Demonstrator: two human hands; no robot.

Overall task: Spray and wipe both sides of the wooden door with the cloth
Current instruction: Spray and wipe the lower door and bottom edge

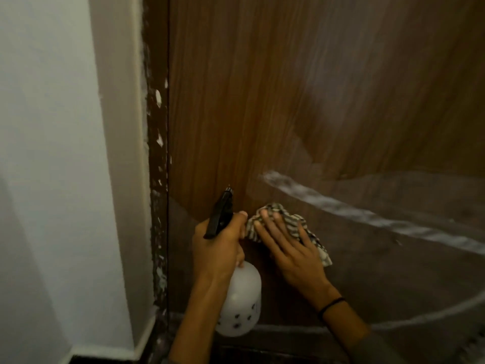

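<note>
Brown wooden door fills view, white wall beside. Right hand, fingers flat, presses striped cloth low on door to rub dirt. Left hand grips spray bottle, ready for squirting.

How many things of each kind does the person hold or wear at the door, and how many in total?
1 white plastic spray bottle with black trigger, gripped by the left hand
1 grey-and-white striped cloth, pressed on the brown wooden door by the right hand
1 thin black band on the right wrist
Total: 3
</note>
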